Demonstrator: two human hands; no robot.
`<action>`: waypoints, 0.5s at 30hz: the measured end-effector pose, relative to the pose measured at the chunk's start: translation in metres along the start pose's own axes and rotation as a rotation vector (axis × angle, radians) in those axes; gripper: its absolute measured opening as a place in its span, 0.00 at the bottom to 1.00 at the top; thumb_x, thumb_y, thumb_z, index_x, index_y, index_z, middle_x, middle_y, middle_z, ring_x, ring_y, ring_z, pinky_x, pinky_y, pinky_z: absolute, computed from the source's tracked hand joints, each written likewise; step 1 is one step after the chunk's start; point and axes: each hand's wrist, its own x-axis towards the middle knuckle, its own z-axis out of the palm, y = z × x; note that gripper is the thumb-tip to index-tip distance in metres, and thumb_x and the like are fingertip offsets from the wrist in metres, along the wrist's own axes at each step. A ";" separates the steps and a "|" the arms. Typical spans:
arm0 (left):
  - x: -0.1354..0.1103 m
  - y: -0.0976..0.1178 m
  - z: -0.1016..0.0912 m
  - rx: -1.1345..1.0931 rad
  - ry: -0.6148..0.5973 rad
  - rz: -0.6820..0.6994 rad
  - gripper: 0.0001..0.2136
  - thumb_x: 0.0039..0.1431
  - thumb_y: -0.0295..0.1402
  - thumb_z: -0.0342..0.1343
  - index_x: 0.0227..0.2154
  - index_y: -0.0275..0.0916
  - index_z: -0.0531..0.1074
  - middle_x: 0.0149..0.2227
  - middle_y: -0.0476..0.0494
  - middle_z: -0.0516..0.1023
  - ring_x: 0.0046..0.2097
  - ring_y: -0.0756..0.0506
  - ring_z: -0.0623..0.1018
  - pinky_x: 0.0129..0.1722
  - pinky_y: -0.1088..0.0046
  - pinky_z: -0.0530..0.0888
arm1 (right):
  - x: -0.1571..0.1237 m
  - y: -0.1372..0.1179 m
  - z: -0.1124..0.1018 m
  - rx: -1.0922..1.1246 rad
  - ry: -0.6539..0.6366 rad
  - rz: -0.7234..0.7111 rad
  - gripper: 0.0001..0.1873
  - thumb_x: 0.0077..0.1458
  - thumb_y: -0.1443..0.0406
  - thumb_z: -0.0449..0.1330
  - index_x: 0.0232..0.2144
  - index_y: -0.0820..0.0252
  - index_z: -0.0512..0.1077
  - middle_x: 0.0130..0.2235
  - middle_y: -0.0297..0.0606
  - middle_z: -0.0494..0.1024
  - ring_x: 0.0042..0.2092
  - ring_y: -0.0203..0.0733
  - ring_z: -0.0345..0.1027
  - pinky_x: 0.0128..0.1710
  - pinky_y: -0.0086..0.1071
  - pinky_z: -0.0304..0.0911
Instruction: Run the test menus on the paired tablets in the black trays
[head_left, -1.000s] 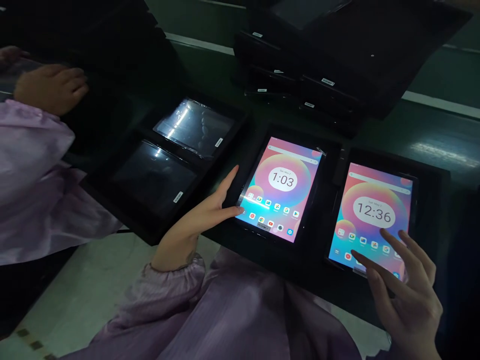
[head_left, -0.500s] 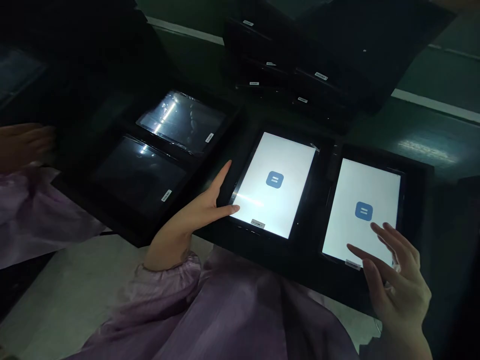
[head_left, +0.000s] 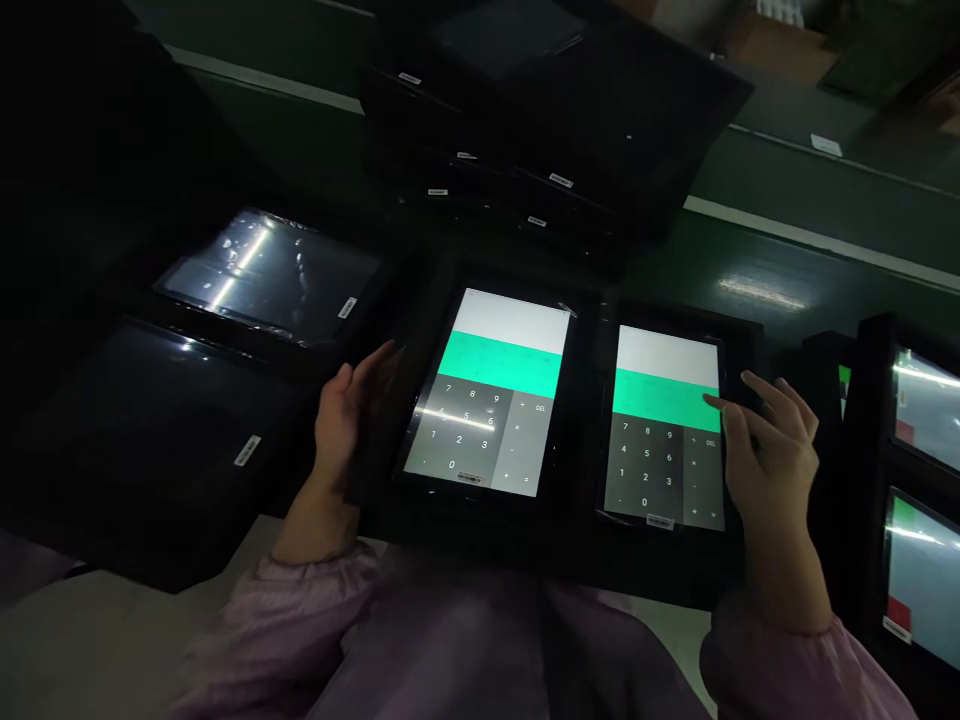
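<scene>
Two lit tablets lie side by side in a black tray in front of me, each showing a calculator screen with a green band. My left hand rests against the left edge of the left tablet, fingers loosely curled along its side. My right hand hovers at the right edge of the right tablet, fingers spread, a fingertip touching the green band's right end. Neither hand lifts anything.
To the left, a black tray holds two dark tablets under glossy film. Stacked black trays stand behind. At the far right, more lit tablets stand in a tray. A green conveyor surface runs behind.
Both screens went from the home screen to a white loading page to a calculator. My left hand drew back to the tablet's side; my right hand rose to the upper right edge. The neighbour's hand left view.
</scene>
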 end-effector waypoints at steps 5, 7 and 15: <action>0.002 0.003 0.001 -0.019 -0.036 -0.040 0.32 0.72 0.50 0.44 0.68 0.34 0.66 0.66 0.44 0.77 0.70 0.32 0.71 0.67 0.57 0.74 | -0.007 -0.001 0.004 -0.059 -0.057 -0.116 0.14 0.70 0.59 0.60 0.38 0.52 0.86 0.64 0.44 0.76 0.71 0.73 0.56 0.59 0.68 0.66; 0.003 0.006 0.003 -0.027 -0.022 -0.064 0.33 0.72 0.49 0.42 0.70 0.31 0.63 0.68 0.42 0.75 0.71 0.32 0.71 0.66 0.57 0.75 | -0.008 -0.003 0.001 -0.069 -0.084 -0.157 0.13 0.69 0.60 0.62 0.38 0.54 0.86 0.65 0.46 0.75 0.71 0.75 0.56 0.58 0.68 0.66; 0.012 0.012 0.011 -0.134 0.088 -0.090 0.25 0.72 0.45 0.40 0.53 0.33 0.75 0.57 0.35 0.84 0.64 0.35 0.79 0.61 0.58 0.78 | -0.009 0.001 0.001 -0.145 0.046 -0.055 0.18 0.70 0.57 0.60 0.35 0.56 0.87 0.59 0.48 0.80 0.69 0.76 0.60 0.55 0.69 0.69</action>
